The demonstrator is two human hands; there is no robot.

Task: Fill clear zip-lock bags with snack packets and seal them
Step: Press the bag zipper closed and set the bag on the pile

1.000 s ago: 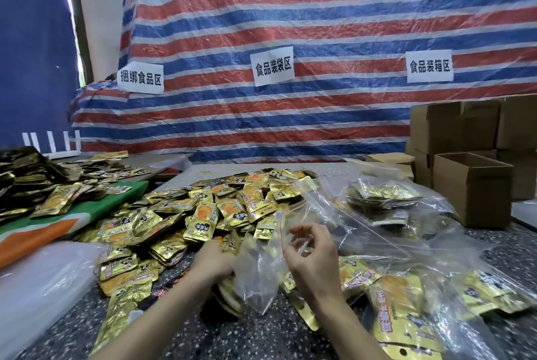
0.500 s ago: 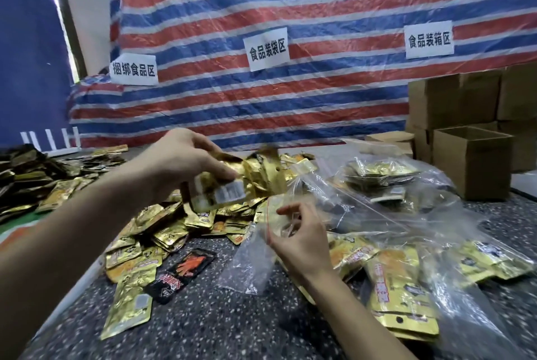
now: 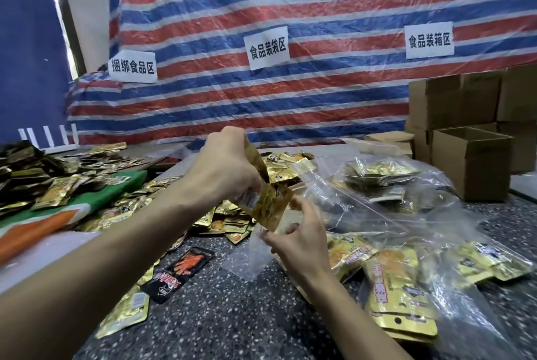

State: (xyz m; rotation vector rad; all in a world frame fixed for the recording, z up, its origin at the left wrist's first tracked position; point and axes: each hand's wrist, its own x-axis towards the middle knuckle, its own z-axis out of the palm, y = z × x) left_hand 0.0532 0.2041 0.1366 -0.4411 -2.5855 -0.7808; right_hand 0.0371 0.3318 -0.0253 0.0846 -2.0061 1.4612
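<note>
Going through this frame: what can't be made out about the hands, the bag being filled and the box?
1. Head view: how many gold packets the left hand holds; its fingers and motion blur cover them.
2. Head view: the mouth of the clear bag; the grip of the right hand and the packets hide it.
3. Head view: the inside of the cardboard box; its front wall blocks it.
</note>
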